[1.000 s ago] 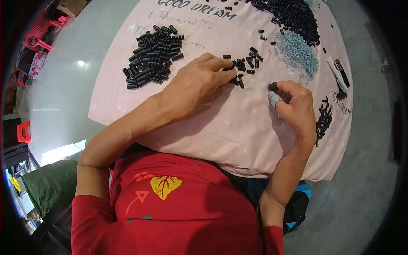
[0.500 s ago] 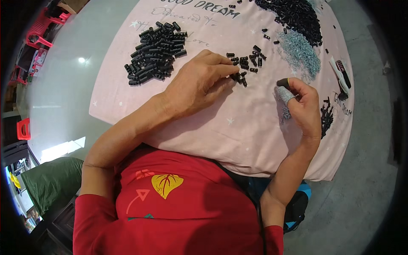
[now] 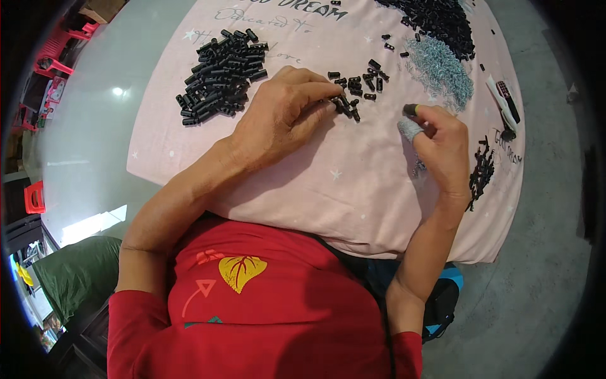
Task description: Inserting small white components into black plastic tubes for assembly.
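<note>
My left hand (image 3: 284, 114) reaches over the table with thumb and forefinger closed on a small black plastic part (image 3: 337, 100). Beside its fingertips lies a loose group of short black plastic parts (image 3: 369, 82). To the right, my right hand (image 3: 442, 142) hovers above the cloth with fingers curled. A dark cover is on its forefinger and a grey wrap on its thumb; whatever lies between those tips is too small to make out. A few silvery bits (image 3: 418, 167) show on the cloth under that hand.
At left lies a heap of longer black cylinders (image 3: 224, 76). A silvery heap of tiny metal pieces (image 3: 445, 72) and a big pile of black parts (image 3: 439, 28) sit far right. Nearer are a remote control (image 3: 508, 101) and thin black pieces (image 3: 481, 177) on the pink cloth (image 3: 303, 208).
The whole view has shifted slightly. My right hand's forefinger and thumb have changed their bend a little. My left hand stays at the small black parts.
</note>
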Tool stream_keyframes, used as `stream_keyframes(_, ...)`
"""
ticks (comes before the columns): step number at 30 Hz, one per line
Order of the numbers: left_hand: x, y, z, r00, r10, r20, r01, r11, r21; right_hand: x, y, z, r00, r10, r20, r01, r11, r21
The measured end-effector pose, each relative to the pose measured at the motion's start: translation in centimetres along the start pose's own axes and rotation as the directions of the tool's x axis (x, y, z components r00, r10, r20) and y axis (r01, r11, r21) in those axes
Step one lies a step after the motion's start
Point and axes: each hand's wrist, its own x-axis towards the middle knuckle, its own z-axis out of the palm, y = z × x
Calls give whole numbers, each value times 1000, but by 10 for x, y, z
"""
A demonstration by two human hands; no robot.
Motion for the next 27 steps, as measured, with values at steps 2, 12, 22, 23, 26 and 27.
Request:
stream_keyframes(2,0,3,-2,998,-62,3,62,997,41,2,0,5,993,-108,39,112,984,-136)
stream_keyframes(12,3,4,-4,997,-42,65,36,995,92,6,-6,16,999,-29,12,31,990,-134)
stream_keyframes(22,60,-1,12,991,17,131,-49,968,246,6,-18,40,973,-225,-42,224,974,-35)
stream_keyframes(23,62,-3,14,985,-22,173,-24,965,262,6,-18,41,973,-229,-37,228,973,-20)
stream_keyframes(26,66,-1,14,969,-101,227,50,974,220,6,-18,40,976,-215,-42,215,977,6)
stream_keyframes(27,65,-1,16,968,-101,231,49,975,218,4,-20,39,977,-210,-42,210,978,6)
